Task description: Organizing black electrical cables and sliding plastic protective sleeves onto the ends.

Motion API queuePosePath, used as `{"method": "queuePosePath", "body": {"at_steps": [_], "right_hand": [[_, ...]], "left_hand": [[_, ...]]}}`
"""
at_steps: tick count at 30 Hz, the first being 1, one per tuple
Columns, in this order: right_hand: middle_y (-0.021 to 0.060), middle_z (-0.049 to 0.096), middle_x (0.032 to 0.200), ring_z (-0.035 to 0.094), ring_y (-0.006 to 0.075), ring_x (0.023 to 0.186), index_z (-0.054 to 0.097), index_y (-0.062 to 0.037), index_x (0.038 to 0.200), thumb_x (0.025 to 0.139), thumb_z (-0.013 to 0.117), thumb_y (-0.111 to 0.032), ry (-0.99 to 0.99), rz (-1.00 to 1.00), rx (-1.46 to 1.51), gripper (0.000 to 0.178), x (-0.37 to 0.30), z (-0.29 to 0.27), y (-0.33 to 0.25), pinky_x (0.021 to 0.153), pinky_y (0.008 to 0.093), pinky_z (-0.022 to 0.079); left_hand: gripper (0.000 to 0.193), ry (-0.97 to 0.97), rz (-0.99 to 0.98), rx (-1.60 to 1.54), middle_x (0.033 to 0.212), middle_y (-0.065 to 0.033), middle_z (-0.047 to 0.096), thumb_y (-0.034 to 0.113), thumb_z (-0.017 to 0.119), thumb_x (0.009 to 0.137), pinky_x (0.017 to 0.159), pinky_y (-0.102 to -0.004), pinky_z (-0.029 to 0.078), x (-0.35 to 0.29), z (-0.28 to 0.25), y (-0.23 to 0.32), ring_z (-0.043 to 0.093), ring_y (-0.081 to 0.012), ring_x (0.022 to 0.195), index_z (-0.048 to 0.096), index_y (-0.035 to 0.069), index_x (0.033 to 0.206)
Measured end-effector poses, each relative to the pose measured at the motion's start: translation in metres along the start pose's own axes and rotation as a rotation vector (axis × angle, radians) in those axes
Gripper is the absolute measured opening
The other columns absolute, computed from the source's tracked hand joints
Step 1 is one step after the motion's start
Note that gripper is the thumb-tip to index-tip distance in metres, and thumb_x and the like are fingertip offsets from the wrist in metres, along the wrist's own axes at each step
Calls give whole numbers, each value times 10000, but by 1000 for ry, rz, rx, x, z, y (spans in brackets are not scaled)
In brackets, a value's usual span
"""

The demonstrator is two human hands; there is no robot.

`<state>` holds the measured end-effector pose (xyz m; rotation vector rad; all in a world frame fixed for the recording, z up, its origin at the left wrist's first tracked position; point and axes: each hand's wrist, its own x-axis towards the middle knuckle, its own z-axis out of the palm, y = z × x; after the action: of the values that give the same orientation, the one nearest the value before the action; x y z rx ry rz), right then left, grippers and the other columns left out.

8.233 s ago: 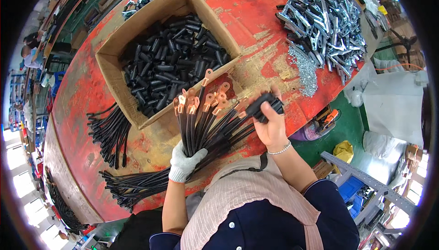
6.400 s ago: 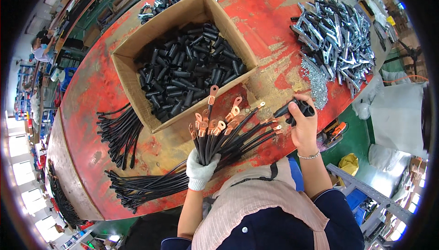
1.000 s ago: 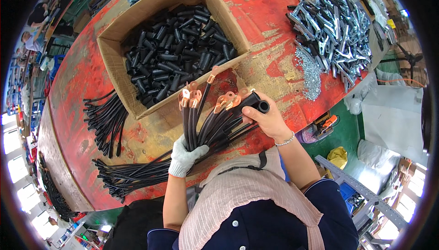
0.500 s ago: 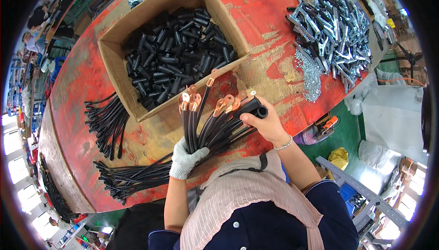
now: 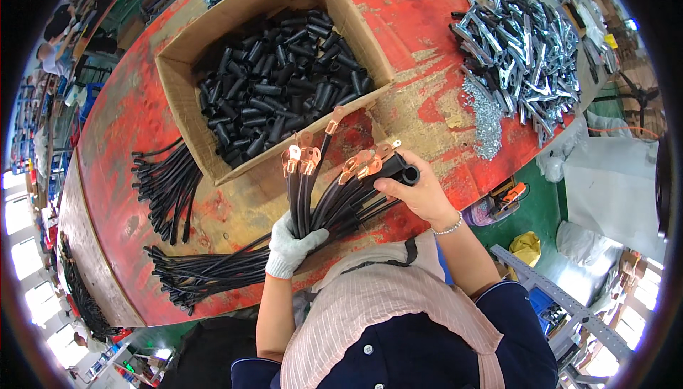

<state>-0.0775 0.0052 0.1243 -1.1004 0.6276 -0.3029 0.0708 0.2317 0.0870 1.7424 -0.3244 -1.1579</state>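
My left hand (image 5: 290,248), in a pale knitted glove, is closed around a bundle of black cables (image 5: 302,200). Copper ring lugs (image 5: 307,159) cap the cable ends, which fan out upward in two groups plus one longer cable. Bare and wearing a bracelet, my right hand (image 5: 425,200) grips black tubular sleeves (image 5: 410,174) between thumb and fingers. One sleeve shows its open round end toward me. These sleeves sit right beside the right-hand group of lugs; whether a cable enters them is hidden.
Beyond my hands stands an open cardboard box (image 5: 181,108) full of black sleeves. Metal clamps (image 5: 523,62) are heaped at the right, beside a pile of small silvery hardware (image 5: 485,122). More black cables (image 5: 167,190) lie at the left of the worn red table (image 5: 107,197).
My left hand and the cable bundle have shifted slightly to the right. The right hand keeps its hold on the sleeves, almost in the same place.
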Motion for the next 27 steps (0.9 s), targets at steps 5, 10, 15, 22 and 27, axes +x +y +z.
{"method": "queuePosePath", "body": {"at_steps": [5,10,15,22,27], "right_hand": [[28,664,972,602,108,881,621,-14,1080,813,763,-197,-151,48,-222,353,1,2,13,810,263,482],[126,690,970,644,189,859,618,6,1102,807,750,-285,-218,17,-415,435,-5,25,103,793,306,499],[283,648,836,651,415,830,491,108,983,766,753,-342,-227,153,-944,564,0,13,133,697,438,515],[146,660,1059,619,285,1028,505,14,1116,885,610,-121,-129,36,-533,287,-10,-40,73,898,363,482],[71,595,1148,571,178,1049,509,-41,1201,969,547,-145,154,-57,387,257,-4,-36,10,888,324,481]], "left_hand": [[379,20,-8,24,874,-40,672,101,803,694,720,-263,499,-2,0,4,603,-102,758,628,-12,1011],[338,139,67,-43,916,-66,687,39,758,726,764,-276,511,6,8,4,637,-129,809,621,-23,1029],[281,239,94,-174,881,-49,665,34,731,761,671,-255,504,16,0,8,611,-114,739,611,4,1013],[255,217,69,-174,862,-72,674,7,706,775,669,-262,519,10,0,0,636,-132,726,600,-3,1007],[206,168,39,-124,814,-58,676,20,736,745,631,-251,509,6,1,1,626,-116,686,628,-4,918]]}}
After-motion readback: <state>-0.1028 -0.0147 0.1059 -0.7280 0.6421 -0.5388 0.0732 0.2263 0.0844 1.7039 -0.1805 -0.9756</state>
